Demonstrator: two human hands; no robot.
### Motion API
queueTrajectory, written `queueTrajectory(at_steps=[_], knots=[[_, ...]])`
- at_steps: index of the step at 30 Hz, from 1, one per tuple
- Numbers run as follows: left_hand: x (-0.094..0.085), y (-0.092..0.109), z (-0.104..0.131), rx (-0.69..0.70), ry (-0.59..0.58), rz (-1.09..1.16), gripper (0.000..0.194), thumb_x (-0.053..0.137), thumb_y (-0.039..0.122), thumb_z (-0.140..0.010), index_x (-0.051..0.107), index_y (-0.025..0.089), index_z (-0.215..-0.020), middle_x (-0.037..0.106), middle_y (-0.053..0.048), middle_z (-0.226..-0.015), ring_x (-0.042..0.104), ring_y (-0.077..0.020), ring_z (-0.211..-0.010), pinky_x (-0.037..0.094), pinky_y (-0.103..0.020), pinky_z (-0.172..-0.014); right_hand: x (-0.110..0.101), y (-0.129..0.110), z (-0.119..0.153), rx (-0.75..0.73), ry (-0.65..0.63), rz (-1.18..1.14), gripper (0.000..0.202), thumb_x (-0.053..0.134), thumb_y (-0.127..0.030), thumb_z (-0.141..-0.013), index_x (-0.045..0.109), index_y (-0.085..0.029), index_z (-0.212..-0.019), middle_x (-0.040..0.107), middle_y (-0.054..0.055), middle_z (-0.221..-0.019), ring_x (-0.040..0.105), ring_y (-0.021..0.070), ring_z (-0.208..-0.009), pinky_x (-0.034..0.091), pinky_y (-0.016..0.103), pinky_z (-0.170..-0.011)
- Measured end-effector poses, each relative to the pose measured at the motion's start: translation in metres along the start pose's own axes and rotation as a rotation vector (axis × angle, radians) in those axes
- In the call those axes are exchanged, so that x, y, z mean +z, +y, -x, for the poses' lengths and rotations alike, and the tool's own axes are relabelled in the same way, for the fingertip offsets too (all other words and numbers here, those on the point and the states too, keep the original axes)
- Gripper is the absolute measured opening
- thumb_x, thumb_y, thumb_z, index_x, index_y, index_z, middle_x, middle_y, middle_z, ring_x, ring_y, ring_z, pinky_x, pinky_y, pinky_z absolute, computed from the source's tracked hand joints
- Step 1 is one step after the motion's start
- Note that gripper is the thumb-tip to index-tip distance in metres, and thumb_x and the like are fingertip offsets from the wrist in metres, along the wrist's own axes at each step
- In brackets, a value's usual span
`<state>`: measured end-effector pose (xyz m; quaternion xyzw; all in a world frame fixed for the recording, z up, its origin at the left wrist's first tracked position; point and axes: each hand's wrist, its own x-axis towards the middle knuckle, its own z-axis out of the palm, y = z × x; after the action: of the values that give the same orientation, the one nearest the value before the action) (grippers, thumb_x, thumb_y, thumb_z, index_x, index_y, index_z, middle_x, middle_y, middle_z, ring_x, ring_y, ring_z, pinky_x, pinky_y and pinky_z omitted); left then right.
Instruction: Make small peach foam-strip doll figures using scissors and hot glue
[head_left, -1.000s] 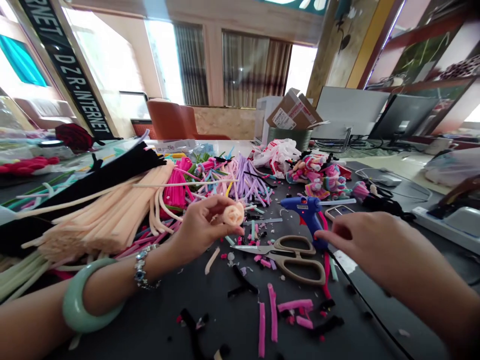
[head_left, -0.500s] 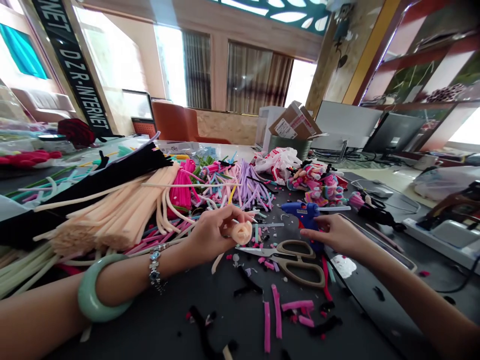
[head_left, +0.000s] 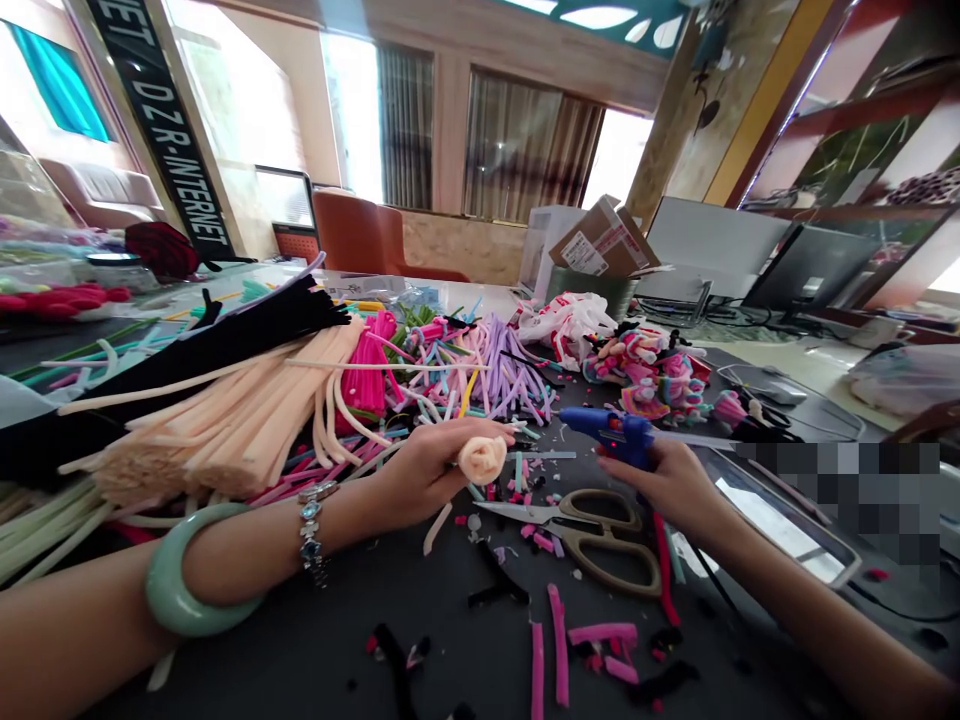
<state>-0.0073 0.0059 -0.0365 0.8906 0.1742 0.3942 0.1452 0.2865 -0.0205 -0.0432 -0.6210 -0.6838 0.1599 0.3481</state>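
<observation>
Between the fingers of my left hand is a small rolled coil of peach pipe cleaner, its spiral end turned toward me. My right hand is wrapped round the handle of a blue hot glue gun, whose nozzle points left toward the coil, with a gap between them. A clear glue stick sticks out of the gun's back. Below the gun, scissors with tan handles lie on the dark table, blades slightly apart and pointing left.
A thick bundle of peach pipe cleaners and a black bundle lie on the left. Lilac pipe cleaners are further back. Cut magenta pieces litter the front. A phone lies at right, near finished fuzzy figures.
My right hand has lifted the glue gun off the table, gripping its handle more fully. The coil in my left hand has turned slightly, and the view has shifted a little.
</observation>
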Motion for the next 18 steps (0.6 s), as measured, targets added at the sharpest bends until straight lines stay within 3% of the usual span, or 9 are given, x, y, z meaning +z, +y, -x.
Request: queueTrajectory(at_steps=[5, 9, 13, 18], knots=[[-0.002, -0.004, 0.002, 0.072, 0.096, -0.094, 0.042, 0.046, 0.004, -0.084, 0.053, 0.017, -0.123, 0.058, -0.013, -0.125, 0.054, -0.0191, -0.118, 0.044, -0.033, -0.1, -0.007, -0.013, 0.017, 0.063, -0.013, -0.322, 0.029, 0.067, -0.043, -0.072, 0.068, -0.019, -0.088, 0.072, 0.006, -0.089, 0.066, 0.0215, -0.082, 0.051, 0.031, -0.074], [-0.006, -0.004, 0.005, 0.102, 0.011, -0.261, 0.044, 0.048, 0.007, -0.086, 0.049, 0.022, -0.127, 0.059, -0.008, -0.122, 0.056, -0.0167, -0.114, 0.045, -0.025, -0.095, -0.009, -0.021, 0.031, 0.112, -0.025, -0.607, 0.025, 0.074, -0.041, -0.067, 0.069, -0.022, -0.082, 0.07, 0.005, -0.082, 0.066, 0.0217, -0.078, 0.05, 0.031, -0.071], [-0.006, -0.003, 0.008, 0.111, -0.007, -0.434, 0.035, 0.047, 0.012, -0.088, 0.05, 0.021, -0.122, 0.062, -0.007, -0.114, 0.061, -0.0179, -0.104, 0.047, -0.025, -0.082, -0.008, -0.025, 0.041, 0.087, -0.208, -0.784, 0.029, 0.071, -0.048, -0.068, 0.067, -0.023, -0.081, 0.068, 0.005, -0.072, 0.064, 0.0197, -0.058, 0.05, 0.036, -0.066], [-0.002, -0.003, 0.008, 0.123, -0.009, -0.542, 0.018, 0.048, 0.017, -0.089, 0.055, 0.018, -0.106, 0.062, -0.005, -0.099, 0.063, -0.0155, -0.085, 0.047, -0.025, -0.067, -0.01, -0.018, 0.047, 0.161, -0.371, -0.744, 0.037, 0.07, -0.052, -0.07, 0.064, -0.02, -0.087, 0.059, 0.001, -0.05, 0.056, 0.0167, -0.048, 0.046, 0.032, -0.053]])
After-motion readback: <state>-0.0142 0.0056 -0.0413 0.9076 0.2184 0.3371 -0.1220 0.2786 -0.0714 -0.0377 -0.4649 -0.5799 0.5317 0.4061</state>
